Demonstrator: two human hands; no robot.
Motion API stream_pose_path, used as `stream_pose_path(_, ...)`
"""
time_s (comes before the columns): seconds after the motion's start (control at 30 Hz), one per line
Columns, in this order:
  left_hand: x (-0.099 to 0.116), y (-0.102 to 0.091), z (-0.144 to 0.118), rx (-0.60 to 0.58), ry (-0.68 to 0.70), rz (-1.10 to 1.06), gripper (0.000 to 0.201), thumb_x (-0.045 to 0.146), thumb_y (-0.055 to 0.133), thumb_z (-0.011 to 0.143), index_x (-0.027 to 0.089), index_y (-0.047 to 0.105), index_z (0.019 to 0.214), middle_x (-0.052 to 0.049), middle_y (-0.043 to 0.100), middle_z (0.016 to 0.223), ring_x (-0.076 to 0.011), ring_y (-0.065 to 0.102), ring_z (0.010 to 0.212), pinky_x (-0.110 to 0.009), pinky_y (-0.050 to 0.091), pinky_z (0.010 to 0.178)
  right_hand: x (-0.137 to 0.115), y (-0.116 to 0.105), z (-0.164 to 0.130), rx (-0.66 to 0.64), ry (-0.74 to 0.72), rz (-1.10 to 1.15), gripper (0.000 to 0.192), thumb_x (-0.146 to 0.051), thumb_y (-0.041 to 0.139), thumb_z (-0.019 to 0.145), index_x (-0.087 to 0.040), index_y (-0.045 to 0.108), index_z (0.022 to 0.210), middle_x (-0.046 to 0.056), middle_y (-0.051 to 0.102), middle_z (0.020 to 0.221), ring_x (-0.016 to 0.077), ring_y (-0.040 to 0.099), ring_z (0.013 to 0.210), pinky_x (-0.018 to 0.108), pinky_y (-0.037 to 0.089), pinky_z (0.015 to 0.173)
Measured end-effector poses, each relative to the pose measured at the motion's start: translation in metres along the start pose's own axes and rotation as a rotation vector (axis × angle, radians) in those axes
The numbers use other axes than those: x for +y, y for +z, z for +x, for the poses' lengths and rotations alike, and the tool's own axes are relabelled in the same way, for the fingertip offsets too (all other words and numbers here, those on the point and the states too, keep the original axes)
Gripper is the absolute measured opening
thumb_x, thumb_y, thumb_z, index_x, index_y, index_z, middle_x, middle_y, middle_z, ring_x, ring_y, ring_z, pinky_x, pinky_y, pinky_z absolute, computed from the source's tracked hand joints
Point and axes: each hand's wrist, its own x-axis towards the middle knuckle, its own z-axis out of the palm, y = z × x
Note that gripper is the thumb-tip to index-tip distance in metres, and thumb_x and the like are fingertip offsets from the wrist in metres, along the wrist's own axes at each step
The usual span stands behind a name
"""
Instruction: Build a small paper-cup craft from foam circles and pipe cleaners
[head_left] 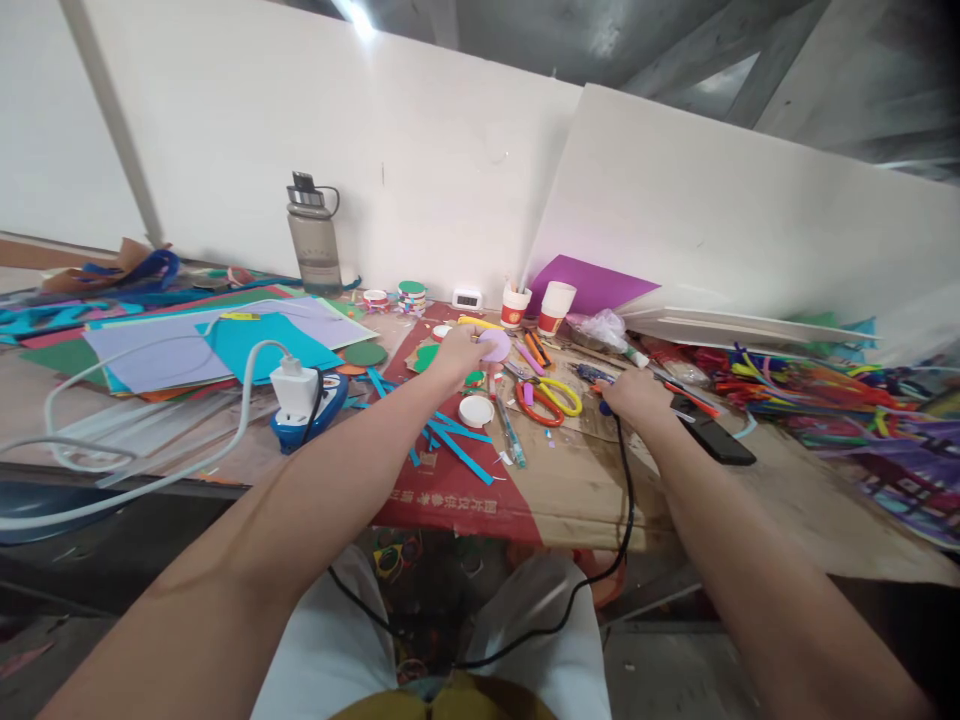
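My left hand (456, 358) is closed on the edge of a light purple paper disc (496, 346), above the middle of the table. My right hand (639, 398) is wrapped round a corded blue tool, which looks like a glue gun (591, 372); my fingers hide most of it. Its black cord (628, 490) drops over the table edge to my lap. Between the hands lie orange-handled scissors (541, 405) and yellow-handled scissors (564, 395). Nearer me are a white round lid (476, 411), a pen (513, 440) and blue paper strips (459, 450). Green discs (426, 357) lie beside my left hand.
Coloured paper sheets (150, 350), a power strip (322, 415) with a white charger and a bottle (313, 240) stand left. Paper cups (555, 308) and a small clock (466, 298) line the back. A phone (716, 435) and colourful craft stems (795, 385) lie right.
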Motion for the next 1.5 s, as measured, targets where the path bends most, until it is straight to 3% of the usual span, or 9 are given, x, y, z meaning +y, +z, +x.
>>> stream_pose_path(0.1, 0.0, 0.0, 0.0, -0.013, 0.006, 0.006, 0.013, 0.002, 0.062, 0.081, 0.009, 0.059, 0.091, -0.006, 0.069, 0.085, -0.0149, 0.069, 0.066, -0.029, 0.059, 0.064, -0.028, -0.007, -0.011, 0.076, -0.193, -0.064, 0.043, -0.04, 0.059, 0.084, -0.006, 0.067, 0.108, 0.028, 0.061, 0.118, 0.0383, 0.059, 0.111, 0.05, 0.045, 0.091)
stream_pose_path(0.17, 0.0, 0.0, 0.0, -0.015, 0.005, 0.014, 0.013, 0.002, 0.062, 0.08, 0.009, 0.059, 0.091, -0.007, 0.069, 0.085, -0.0147, 0.069, 0.065, -0.03, 0.059, 0.063, -0.052, -0.006, -0.017, -0.076, -0.403, 0.055, 0.029, -0.035, 0.057, 0.087, -0.012, 0.071, 0.097, 0.017, 0.068, 0.105, 0.0263, 0.063, 0.099, 0.036, 0.046, 0.087)
stream_pose_path(0.27, 0.0, -0.001, 0.0, -0.014, 0.007, 0.017, 0.014, 0.002, 0.062, 0.08, 0.008, 0.059, 0.093, -0.007, 0.068, 0.085, -0.0147, 0.069, 0.065, -0.03, 0.059, 0.063, -0.082, 0.001, -0.021, -0.199, -0.497, 0.038, 0.025, -0.031, 0.066, 0.08, -0.013, 0.072, 0.097, 0.014, 0.07, 0.099, 0.0225, 0.064, 0.09, 0.029, 0.045, 0.077)
stream_pose_path(0.4, -0.001, -0.002, 0.001, -0.003, 0.006, 0.025, 0.015, 0.003, 0.064, 0.08, 0.009, 0.058, 0.092, -0.005, 0.068, 0.082, -0.0143, 0.068, 0.066, -0.027, 0.059, 0.061, -0.098, 0.013, -0.022, -0.338, -0.489, -0.011, 0.008, -0.022, 0.067, 0.077, -0.015, 0.071, 0.075, 0.009, 0.071, 0.076, 0.0205, 0.064, 0.076, 0.028, 0.04, 0.066)
stream_pose_path(0.5, -0.002, -0.001, 0.001, -0.012, 0.003, 0.028, 0.014, 0.004, 0.064, 0.08, 0.009, 0.058, 0.091, -0.004, 0.067, 0.081, -0.0142, 0.068, 0.065, -0.026, 0.058, 0.059, -0.092, 0.017, -0.02, -0.331, -0.46, 0.116, 0.004, -0.017, 0.065, 0.076, -0.017, 0.068, 0.073, 0.005, 0.07, 0.074, 0.0165, 0.062, 0.071, 0.026, 0.04, 0.063)
stream_pose_path(0.73, -0.005, 0.002, -0.002, -0.121, -0.045, 0.028, 0.008, 0.002, 0.06, 0.081, 0.009, 0.058, 0.083, -0.006, 0.067, 0.081, -0.0137, 0.068, 0.067, -0.026, 0.059, 0.059, -0.084, 0.015, -0.019, -0.245, -0.264, 1.023, 0.019, -0.037, 0.066, 0.074, -0.02, 0.057, 0.071, -0.003, 0.055, 0.056, 0.0104, 0.045, 0.049, 0.025, 0.036, 0.05)
stream_pose_path(0.87, -0.008, 0.007, -0.007, -0.159, -0.081, 0.051, 0.01, 0.003, 0.064, 0.078, 0.01, 0.058, 0.08, -0.005, 0.068, 0.078, -0.0143, 0.068, 0.069, -0.026, 0.06, 0.063, -0.086, 0.009, -0.021, -0.246, -0.244, 1.29, 0.033, -0.047, 0.075, 0.063, -0.021, 0.055, 0.07, -0.005, 0.052, 0.054, 0.0092, 0.044, 0.049, 0.024, 0.036, 0.048)
stream_pose_path(1.13, -0.007, 0.014, -0.014, -0.226, -0.108, 0.111, 0.011, 0.005, 0.065, 0.078, 0.011, 0.059, 0.085, -0.004, 0.07, 0.076, -0.0126, 0.068, 0.063, -0.024, 0.058, 0.06, -0.088, 0.007, -0.023, -0.34, -0.209, 1.341, 0.035, -0.043, 0.082, 0.054, -0.019, 0.06, 0.068, -0.005, 0.054, 0.057, 0.006, 0.037, 0.045, 0.024, 0.026, 0.043)
stream_pose_path(1.5, -0.011, 0.014, -0.011, -0.291, -0.07, 0.179, 0.014, 0.009, 0.068, 0.076, 0.011, 0.063, 0.089, -0.008, 0.072, 0.083, -0.0162, 0.071, 0.068, -0.025, 0.059, 0.06, -0.091, 0.005, -0.025, -0.284, -0.236, 1.261, 0.03, -0.039, 0.079, 0.055, -0.017, 0.061, 0.067, -0.004, 0.055, 0.058, 0.007, 0.039, 0.049, 0.024, 0.027, 0.046)
